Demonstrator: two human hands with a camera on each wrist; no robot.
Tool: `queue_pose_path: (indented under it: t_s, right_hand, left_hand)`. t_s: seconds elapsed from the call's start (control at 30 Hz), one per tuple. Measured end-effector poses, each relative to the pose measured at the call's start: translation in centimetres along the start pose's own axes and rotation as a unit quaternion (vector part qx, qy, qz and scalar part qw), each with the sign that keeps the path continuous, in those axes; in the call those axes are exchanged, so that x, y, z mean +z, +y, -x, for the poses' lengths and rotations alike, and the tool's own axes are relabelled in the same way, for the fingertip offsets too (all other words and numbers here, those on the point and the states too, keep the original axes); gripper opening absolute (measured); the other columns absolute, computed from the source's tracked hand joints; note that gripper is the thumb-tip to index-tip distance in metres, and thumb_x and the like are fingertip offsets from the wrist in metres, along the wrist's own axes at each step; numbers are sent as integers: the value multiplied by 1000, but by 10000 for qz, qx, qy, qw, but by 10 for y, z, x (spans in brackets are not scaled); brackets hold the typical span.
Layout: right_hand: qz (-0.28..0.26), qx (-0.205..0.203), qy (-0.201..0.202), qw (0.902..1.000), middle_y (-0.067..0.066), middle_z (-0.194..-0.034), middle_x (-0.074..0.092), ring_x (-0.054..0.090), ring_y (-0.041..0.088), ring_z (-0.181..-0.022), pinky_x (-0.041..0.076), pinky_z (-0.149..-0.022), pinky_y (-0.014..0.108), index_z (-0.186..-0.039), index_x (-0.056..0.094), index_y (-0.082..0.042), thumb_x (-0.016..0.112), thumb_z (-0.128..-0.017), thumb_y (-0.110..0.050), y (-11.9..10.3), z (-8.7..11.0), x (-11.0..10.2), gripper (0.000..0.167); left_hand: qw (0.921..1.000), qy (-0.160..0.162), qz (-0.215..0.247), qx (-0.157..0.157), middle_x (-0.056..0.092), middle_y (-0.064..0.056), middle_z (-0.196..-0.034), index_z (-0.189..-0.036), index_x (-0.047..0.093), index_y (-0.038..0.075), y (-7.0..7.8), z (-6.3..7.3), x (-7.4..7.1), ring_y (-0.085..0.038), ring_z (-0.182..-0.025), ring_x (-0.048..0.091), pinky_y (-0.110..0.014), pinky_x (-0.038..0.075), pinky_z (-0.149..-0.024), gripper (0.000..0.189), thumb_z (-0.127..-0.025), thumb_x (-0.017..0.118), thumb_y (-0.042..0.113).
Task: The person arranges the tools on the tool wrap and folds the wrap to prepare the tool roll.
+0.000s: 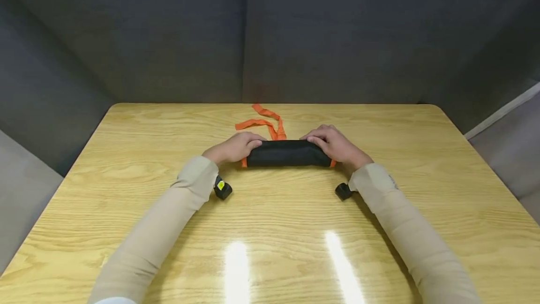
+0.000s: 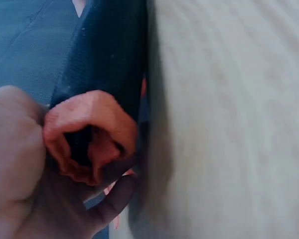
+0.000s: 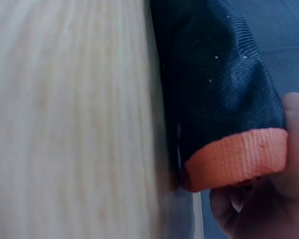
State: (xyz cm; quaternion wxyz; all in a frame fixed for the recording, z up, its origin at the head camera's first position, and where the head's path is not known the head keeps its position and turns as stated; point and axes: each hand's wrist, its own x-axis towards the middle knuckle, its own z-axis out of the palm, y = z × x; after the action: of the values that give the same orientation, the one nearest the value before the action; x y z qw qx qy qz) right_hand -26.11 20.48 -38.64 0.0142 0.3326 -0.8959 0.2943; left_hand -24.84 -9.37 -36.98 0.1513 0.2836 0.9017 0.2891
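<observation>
A black fabric roll (image 1: 288, 153) with orange trim and orange ties (image 1: 270, 123) lies crosswise toward the far side of the table. My left hand (image 1: 236, 147) grips its left end, thumb on top and fingers behind. At the other end my right hand (image 1: 335, 144) holds the roll the same way, thumb over the upper edge. In the left wrist view the orange-edged end (image 2: 92, 117) is a hollow tube with folded cloth inside. The right wrist view shows the orange band (image 3: 239, 157) flatter, with fingers curled behind it. The fingers behind the roll are partly hidden.
The wooden table (image 1: 287, 210) has rounded far corners. Dark curtains (image 1: 270, 36) hang right behind its far edge. Small black devices sit at the left wrist (image 1: 222, 188) and the right wrist (image 1: 343, 191). The ties trail toward the far edge.
</observation>
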Motion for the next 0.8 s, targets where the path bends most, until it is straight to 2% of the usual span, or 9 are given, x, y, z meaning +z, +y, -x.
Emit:
queue_pose_path:
  t_s: [0.2,0.27,0.4,0.5,0.63,0.8]
  right_hand:
    - [74,63,-31,9999,11,-94,66,51,23,-82,37,-89,45,-115,71,-6,52,-99,-12,0,0,-1,25]
    - [93,123,-48,9999,10,-98,67,51,22,-83,37,-92,44,-116,70,-7,52,-100,-13,-1,1,-1,25]
    - [-31,358,-74,9993,11,-109,65,51,22,-88,40,-88,43,-123,64,-5,49,-102,-18,-4,4,0,29]
    - [-239,656,-18,9976,13,-112,61,51,24,-91,42,-82,41,-129,58,-2,46,-103,-22,-6,8,0,35]
    - [-459,862,166,9951,15,-109,57,51,26,-94,43,-83,41,-134,50,2,44,-104,-23,-10,15,-1,40]
    - [-586,1021,387,9923,16,-112,54,50,28,-101,43,-89,45,-138,43,2,40,-105,-27,-16,33,-12,45]
  left_hand:
    - [9993,297,-99,226,53,-18,-136,-138,52,3,-4,8,5,-32,-130,46,-46,34,-110,39,-106,37,19]
    - [9986,402,-52,333,54,-17,-134,-136,54,3,-5,11,5,-32,-127,48,-46,36,-109,38,-105,38,20]
    - [9976,523,129,426,56,-17,-132,-133,55,0,-7,15,4,-30,-122,53,-45,40,-104,37,-104,42,21]
    - [9976,533,235,381,55,-17,-131,-134,52,-2,-7,17,5,-30,-119,54,-45,42,-101,39,-104,42,22]
    - [9972,570,404,249,50,-18,-136,-140,44,-2,-5,22,5,-30,-119,52,-45,41,-102,46,-105,39,27]
    - [9958,745,530,79,41,-15,-145,-145,38,4,-3,41,-6,-32,-124,47,-48,40,-102,49,-105,40,31]
